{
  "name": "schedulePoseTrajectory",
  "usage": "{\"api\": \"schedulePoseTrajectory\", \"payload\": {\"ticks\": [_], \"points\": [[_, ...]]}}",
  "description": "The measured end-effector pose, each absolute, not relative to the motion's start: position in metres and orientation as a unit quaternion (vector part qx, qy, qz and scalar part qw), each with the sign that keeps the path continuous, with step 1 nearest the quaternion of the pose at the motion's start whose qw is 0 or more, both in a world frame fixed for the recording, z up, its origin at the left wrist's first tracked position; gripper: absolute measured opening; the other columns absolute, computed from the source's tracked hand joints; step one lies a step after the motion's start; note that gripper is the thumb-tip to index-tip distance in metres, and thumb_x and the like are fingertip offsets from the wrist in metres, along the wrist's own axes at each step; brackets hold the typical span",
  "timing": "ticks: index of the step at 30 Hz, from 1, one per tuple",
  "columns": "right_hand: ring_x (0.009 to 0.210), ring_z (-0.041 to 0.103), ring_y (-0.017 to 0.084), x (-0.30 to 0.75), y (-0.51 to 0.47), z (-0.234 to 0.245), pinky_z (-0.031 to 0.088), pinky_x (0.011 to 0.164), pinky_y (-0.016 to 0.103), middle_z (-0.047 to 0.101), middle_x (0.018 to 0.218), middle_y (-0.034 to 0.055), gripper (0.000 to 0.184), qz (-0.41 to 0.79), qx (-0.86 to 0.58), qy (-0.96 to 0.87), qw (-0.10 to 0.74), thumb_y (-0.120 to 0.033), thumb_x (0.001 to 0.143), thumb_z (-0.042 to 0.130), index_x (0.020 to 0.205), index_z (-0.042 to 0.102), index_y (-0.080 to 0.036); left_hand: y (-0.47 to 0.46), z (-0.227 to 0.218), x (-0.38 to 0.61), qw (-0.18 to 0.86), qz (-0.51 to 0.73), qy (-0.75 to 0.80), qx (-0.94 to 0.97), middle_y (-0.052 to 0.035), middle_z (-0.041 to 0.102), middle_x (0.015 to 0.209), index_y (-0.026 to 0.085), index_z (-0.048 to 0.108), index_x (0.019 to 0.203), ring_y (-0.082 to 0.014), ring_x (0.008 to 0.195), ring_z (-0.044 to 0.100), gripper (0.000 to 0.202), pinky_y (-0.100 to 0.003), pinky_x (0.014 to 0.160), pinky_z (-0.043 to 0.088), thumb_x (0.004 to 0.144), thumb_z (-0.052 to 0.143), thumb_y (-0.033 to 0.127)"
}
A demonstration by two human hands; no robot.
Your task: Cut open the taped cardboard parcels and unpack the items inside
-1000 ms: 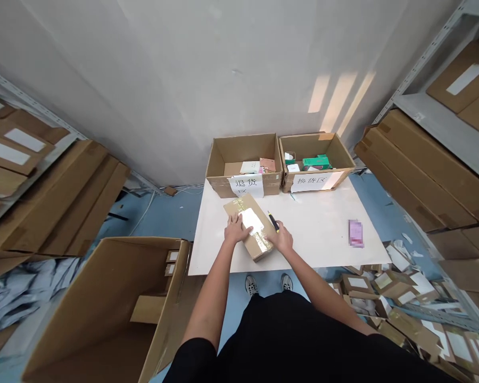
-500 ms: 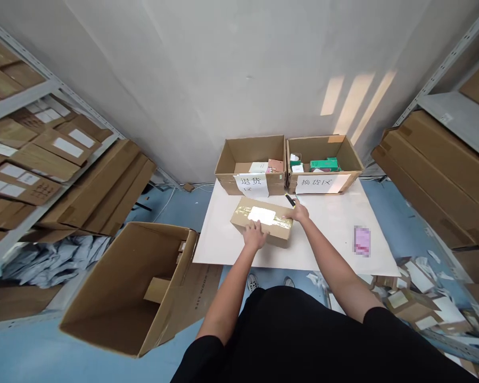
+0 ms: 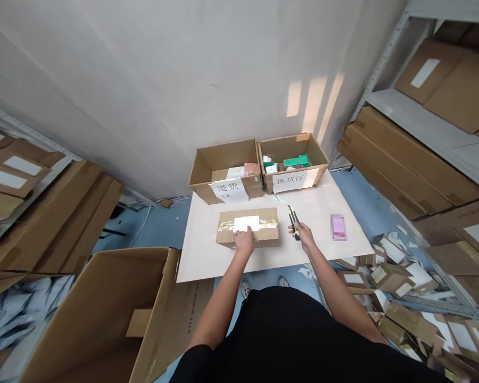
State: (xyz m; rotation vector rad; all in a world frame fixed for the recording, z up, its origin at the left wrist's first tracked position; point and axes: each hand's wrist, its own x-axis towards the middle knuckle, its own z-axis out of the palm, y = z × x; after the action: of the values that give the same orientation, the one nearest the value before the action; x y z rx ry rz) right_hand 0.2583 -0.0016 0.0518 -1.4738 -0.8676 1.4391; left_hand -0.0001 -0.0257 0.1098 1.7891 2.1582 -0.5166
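Note:
A taped cardboard box (image 3: 267, 221) with a white label (image 3: 245, 223) lies lengthwise across the white table. My left hand (image 3: 244, 240) holds it at the near edge, its fingertips reaching onto the label. To the right of the box, my right hand (image 3: 303, 234) is closed around a black and yellow utility knife (image 3: 292, 222). The knife's tip points away from me, toward the back of the table, and does not touch the box. Whether the blade is out is too small to tell.
Two open cartons with paper signs, a left carton (image 3: 201, 186) and a right carton (image 3: 319, 159), stand at the back, with small packages inside. A pink blurred item (image 3: 338, 227) lies on the table's right side (image 3: 357, 247). A large open carton (image 3: 104, 298) stands left; loaded shelves flank both sides.
My right hand has come off the box's right end and moved right with the utility knife. The box has turned straighter to the table. The view has swung right.

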Motion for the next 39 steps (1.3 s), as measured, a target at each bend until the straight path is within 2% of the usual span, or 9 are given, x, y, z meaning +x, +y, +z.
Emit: {"api": "schedulePoseTrajectory", "payload": {"ticks": [3, 6, 8, 10, 16, 22, 31, 36, 39], "points": [[0.07, 0.075, 0.021, 0.272, -0.017, 0.054, 0.054, 0.062, 0.028, 0.077, 0.091, 0.0085, 0.044, 0.626, -0.58, -0.325, 0.408, -0.058, 0.084, 0.071, 0.1, 0.049, -0.023, 0.0, 0.117, -0.009, 0.155, -0.154, 0.723, 0.656, -0.0191, 0.059, 0.15, 0.029, 0.045, 0.158, -0.0391, 0.144, 0.045, 0.085, -0.052, 0.115, 0.037, 0.086, 0.066, 0.068], [0.069, 0.076, 0.022, 0.281, -0.02, 0.054, 0.057, 0.062, 0.029, 0.078, 0.087, 0.006, 0.035, 0.677, -0.56, -0.298, 0.372, -0.039, 0.085, 0.073, 0.099, 0.044, -0.024, 0.013, 0.11, -0.009, 0.171, -0.136, 0.665, 0.714, -0.0124, 0.025, 0.175, 0.035, 0.026, 0.167, -0.0399, 0.161, 0.016, 0.113, -0.055, 0.126, 0.022, 0.073, 0.074, 0.078], [0.061, 0.073, 0.021, 0.282, -0.019, 0.052, 0.055, 0.056, 0.028, 0.074, 0.074, 0.0019, 0.032, 0.685, -0.572, -0.294, 0.343, -0.036, 0.088, 0.071, 0.098, 0.043, -0.025, 0.013, 0.1, -0.007, 0.172, -0.134, 0.654, 0.724, -0.01, 0.008, 0.179, 0.034, 0.012, 0.17, -0.0399, 0.163, 0.0, 0.128, -0.058, 0.129, 0.012, 0.069, 0.076, 0.08], [0.049, 0.066, 0.017, 0.279, -0.015, 0.05, 0.05, 0.048, 0.025, 0.066, 0.062, -0.0032, 0.03, 0.671, -0.591, -0.315, 0.32, -0.043, 0.092, 0.068, 0.098, 0.045, -0.025, 0.009, 0.089, -0.004, 0.149, -0.122, 0.667, 0.719, -0.0079, 0.003, 0.179, 0.035, 0.006, 0.17, -0.0382, 0.163, -0.006, 0.131, -0.058, 0.13, 0.006, 0.07, 0.074, 0.081], [0.038, 0.053, 0.012, 0.255, 0.011, 0.053, 0.039, 0.04, 0.021, 0.055, 0.052, -0.0046, 0.047, 0.591, -0.634, -0.418, 0.273, -0.067, 0.094, 0.063, 0.086, 0.055, -0.021, -0.003, 0.077, -0.002, 0.122, -0.11, 0.68, 0.714, -0.0029, 0.001, 0.18, 0.038, 0.002, 0.17, -0.0345, 0.164, -0.007, 0.125, -0.055, 0.131, 0.005, 0.075, 0.073, 0.077], [0.041, 0.052, 0.012, 0.232, 0.027, 0.059, 0.036, 0.042, 0.021, 0.056, 0.049, -0.0018, 0.049, 0.578, -0.637, -0.446, 0.247, -0.065, 0.097, 0.06, 0.083, 0.058, -0.019, -0.005, 0.075, 0.0, 0.131, -0.102, 0.683, 0.711, -0.0042, -0.003, 0.179, 0.036, 0.0, 0.17, -0.0351, 0.163, -0.011, 0.123, -0.057, 0.131, 0.003, 0.078, 0.073, 0.073], [0.036, 0.047, 0.01, 0.239, 0.006, 0.052, 0.037, 0.039, 0.021, 0.053, 0.05, -0.0057, 0.048, 0.624, -0.603, -0.438, 0.236, -0.068, 0.096, 0.059, 0.084, 0.056, -0.021, -0.001, 0.066, -0.001, 0.125, -0.101, 0.686, 0.709, -0.0035, -0.003, 0.179, 0.036, 0.0, 0.17, -0.0353, 0.163, -0.014, 0.128, -0.057, 0.131, 0.004, 0.074, 0.075, 0.076], [0.032, 0.047, 0.011, 0.259, -0.005, 0.043, 0.034, 0.036, 0.021, 0.054, 0.046, -0.0056, 0.045, 0.638, -0.603, -0.436, 0.198, -0.062, 0.097, 0.062, 0.078, 0.052, -0.022, -0.001, 0.058, -0.002, 0.1, -0.099, 0.684, 0.716, -0.004, 0.0, 0.179, 0.036, 0.001, 0.171, -0.0362, 0.163, -0.009, 0.123, -0.059, 0.131, 0.007, 0.078, 0.073, 0.074], [0.032, 0.048, 0.01, 0.265, 0.002, 0.042, 0.035, 0.036, 0.021, 0.055, 0.047, -0.0055, 0.044, 0.621, -0.622, -0.425, 0.218, -0.058, 0.099, 0.061, 0.077, 0.05, -0.023, -0.001, 0.053, -0.004, 0.09, -0.088, 0.682, 0.721, -0.0061, 0.001, 0.179, 0.033, 0.005, 0.171, -0.0385, 0.164, -0.005, 0.121, -0.06, 0.131, 0.009, 0.079, 0.073, 0.072]]}}
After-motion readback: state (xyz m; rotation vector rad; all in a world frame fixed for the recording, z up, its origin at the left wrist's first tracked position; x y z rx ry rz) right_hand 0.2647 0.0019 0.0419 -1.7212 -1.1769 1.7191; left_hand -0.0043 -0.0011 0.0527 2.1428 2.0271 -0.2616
